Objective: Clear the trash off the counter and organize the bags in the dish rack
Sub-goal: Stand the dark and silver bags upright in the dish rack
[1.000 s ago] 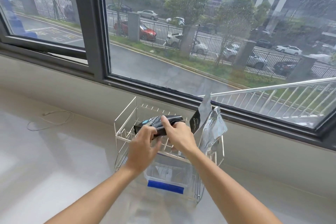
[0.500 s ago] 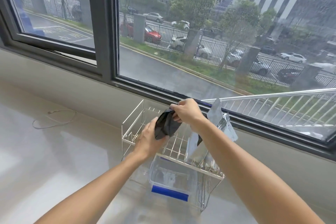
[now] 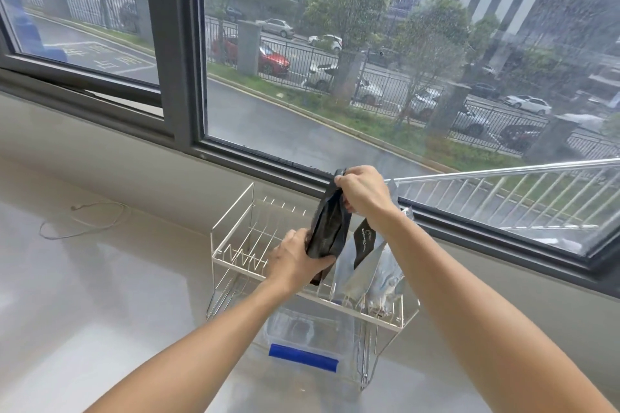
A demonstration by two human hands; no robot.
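Note:
A white wire dish rack (image 3: pixel 231 231) stands on the pale counter below the window. Over its middle, a black bag (image 3: pixel 327 225) is held upright. My right hand (image 3: pixel 364 194) pinches the bag's top edge, and my left hand (image 3: pixel 295 260) grips its lower end from the left. Silver foil bags (image 3: pixel 375 271) stand in the rack's right slots, just right of the black bag; one has a black printed face. The black bag's bottom tip is level with the rack's front rim.
A clear plastic tray with a blue front strip (image 3: pixel 303 355) sits under the rack. A thin white cable (image 3: pixel 84 216) lies looped on the counter to the left. The dark window frame (image 3: pixel 174 43) runs right behind the rack.
The black bag went from lying flat between both hands to hanging upright. My right hand rose with its top; my left hand slid down to its lower end beside the silver bags.

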